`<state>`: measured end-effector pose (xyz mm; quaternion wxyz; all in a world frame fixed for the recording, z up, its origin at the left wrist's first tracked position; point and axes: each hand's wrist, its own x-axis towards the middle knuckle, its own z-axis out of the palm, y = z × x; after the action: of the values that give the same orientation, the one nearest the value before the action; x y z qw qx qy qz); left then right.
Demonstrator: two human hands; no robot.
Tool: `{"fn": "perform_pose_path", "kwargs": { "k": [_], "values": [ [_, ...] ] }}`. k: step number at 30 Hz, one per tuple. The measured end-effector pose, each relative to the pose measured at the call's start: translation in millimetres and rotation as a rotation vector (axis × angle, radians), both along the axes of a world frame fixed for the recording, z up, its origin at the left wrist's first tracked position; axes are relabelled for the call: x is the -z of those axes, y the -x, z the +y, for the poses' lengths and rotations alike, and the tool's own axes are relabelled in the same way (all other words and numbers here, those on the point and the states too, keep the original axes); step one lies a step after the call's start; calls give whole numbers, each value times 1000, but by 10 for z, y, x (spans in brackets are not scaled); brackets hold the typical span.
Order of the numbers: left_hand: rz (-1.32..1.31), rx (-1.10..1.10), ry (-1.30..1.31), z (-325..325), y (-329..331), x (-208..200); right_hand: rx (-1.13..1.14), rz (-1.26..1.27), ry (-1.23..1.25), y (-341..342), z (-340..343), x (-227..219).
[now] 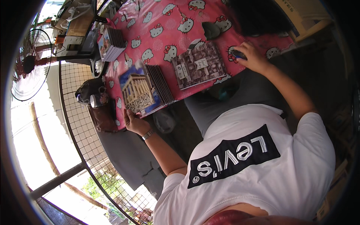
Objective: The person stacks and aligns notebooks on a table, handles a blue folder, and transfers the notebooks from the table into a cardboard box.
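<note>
My left hand is closed on the lower edge of a notebook, whose cover shows a columned temple under a blue sky. That notebook is tilted and slightly blurred, beside a stack of spiral-bound notebooks. To its right, a notebook with a grey photo-collage cover lies flat near the table's front edge. Farther right, my right hand is closed round a small dark blue and black object just above the tabletop. Its kind is hard to make out, being partly covered by the fingers.
The table wears a pink cartoon-cat cloth. Another notebook stack stands at the far left, and a dark grey-green object lies beyond the collage notebook. A black bag, a fan and a wire-mesh screen are left.
</note>
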<state>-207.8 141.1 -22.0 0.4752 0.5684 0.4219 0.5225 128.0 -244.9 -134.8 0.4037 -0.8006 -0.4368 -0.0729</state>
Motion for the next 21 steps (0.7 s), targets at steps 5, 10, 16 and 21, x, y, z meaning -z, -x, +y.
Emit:
{"fn": "perform_pose_path", "kwargs": {
  "k": [5, 10, 16, 21],
  "values": [
    [229, -71, -91, 87, 236, 336, 330, -229, -68, -931, 47, -459],
    [315, 2, -46, 65, 154, 557, 982, -330, 332, -1605, -10, -525],
    [236, 77, -38, 93, 253, 681, 774, 19, 590, -1809, -4, -380],
    [241, 94, -54, 76, 338, 625, 750, -119, 464, -1806, 22, -267]
  ]
}}
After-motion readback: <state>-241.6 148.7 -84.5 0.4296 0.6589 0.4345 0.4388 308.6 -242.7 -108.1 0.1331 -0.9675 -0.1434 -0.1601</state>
